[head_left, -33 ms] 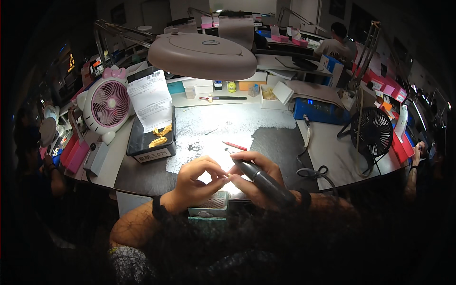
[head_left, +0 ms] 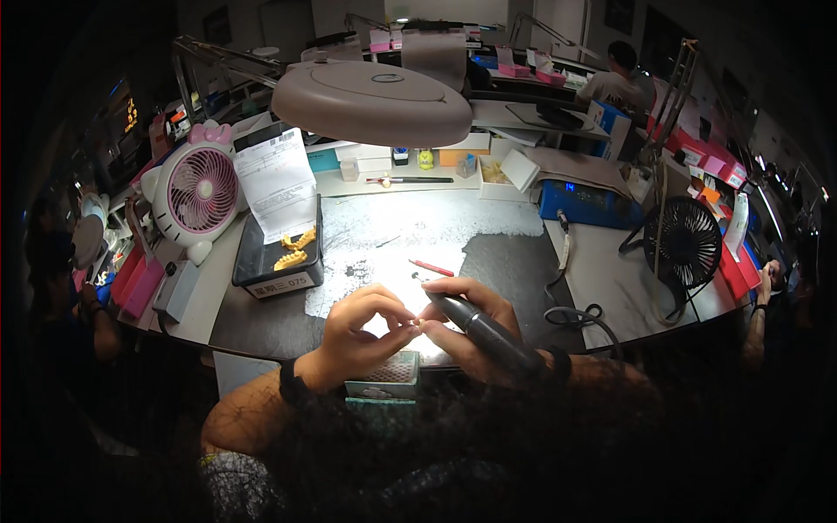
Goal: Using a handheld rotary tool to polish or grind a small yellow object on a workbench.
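My right hand is wrapped round a thick black rotary handpiece, its tip slanting up and away to the left. The fingertips of my left hand are pinched together, meeting those of the right. Between them shows a tiny pale piece, too small to name, which my left hand grips. Just beyond the hands, on the brightly lit worn mat, lies a thin red stick-like tool beside a small dark bit. Yellow dental models rest in a black tray to the left.
A lamp head hangs low over the bench. A paper sheet leans in the tray; a pink-white fan stands left. At right are a blue control box, its cable and a black fan. Below the hands sits a small box.
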`<state>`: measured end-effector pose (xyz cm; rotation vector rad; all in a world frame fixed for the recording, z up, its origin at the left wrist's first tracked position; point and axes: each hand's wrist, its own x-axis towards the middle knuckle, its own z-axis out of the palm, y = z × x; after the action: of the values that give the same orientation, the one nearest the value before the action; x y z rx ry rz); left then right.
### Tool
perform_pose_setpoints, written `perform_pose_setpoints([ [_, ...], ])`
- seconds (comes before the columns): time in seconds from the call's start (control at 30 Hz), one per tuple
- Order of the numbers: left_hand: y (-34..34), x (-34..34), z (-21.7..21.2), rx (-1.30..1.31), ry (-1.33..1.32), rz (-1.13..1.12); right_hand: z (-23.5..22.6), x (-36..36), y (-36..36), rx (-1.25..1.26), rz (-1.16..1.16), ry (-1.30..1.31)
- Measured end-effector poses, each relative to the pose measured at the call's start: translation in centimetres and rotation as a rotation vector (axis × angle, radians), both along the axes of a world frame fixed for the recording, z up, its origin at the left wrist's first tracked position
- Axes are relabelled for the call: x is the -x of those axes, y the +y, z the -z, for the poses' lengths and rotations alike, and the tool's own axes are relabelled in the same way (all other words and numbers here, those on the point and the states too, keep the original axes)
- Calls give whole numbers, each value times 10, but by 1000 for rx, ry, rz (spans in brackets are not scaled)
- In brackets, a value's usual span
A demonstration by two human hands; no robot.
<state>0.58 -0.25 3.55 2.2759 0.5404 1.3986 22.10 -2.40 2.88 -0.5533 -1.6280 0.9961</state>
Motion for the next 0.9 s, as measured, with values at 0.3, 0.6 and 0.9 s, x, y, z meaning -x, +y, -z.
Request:
perform_pose_setpoints([
  [0.3,-1,2,-1,-96,46,-5,-3,-2,-1,149,-56,-19],
  [0.6,1,3,1,-78,35,20,-7,-3,-4,265,-120,43],
  [0.9,0,4,-3,-72,40,32,-5,-2,-3,205,-115,33],
])
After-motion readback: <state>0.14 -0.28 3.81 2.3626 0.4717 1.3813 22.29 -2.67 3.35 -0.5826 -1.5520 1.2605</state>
